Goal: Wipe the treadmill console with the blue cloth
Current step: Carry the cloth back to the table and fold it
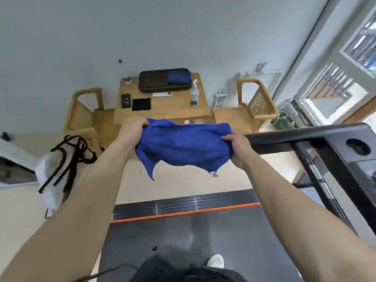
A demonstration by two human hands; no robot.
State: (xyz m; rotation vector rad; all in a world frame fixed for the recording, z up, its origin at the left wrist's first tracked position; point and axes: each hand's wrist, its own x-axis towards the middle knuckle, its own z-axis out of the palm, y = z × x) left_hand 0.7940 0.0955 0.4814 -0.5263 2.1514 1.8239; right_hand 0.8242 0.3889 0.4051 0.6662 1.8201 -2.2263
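I have the blue cloth (184, 145) stretched in the air between both hands, out in front of me and above the floor beyond the treadmill belt (203, 231). My left hand (132, 132) has its grip clamped on the cloth's left end, fingers curled over the bunched edge. My right hand (237, 146) is clamped on the right end in the same way. Two corners hang loose below, one under each side, and a small tag shows at the right one.

The treadmill console (345, 147) sits off to my right, a dark frame with a round recess in its top; the cloth is near its front bar but not touching it. I judge that I am still readying the cloth, so no wiping has begun.

To do this step well, I would gather the cloth into a flat pad, folding the loose corners in so they do not drag or catch on the frame. One hand can then carry the pad while the other steadies me on the bar. I would turn toward the console, lay the pad flat on the top surface and work in overlapping strokes from the far edge toward me, then go round the recess.

Behind, a wooden worktop (162, 106) carries a spray bottle (194, 92) and a dark tray (164, 82), well apart from me.
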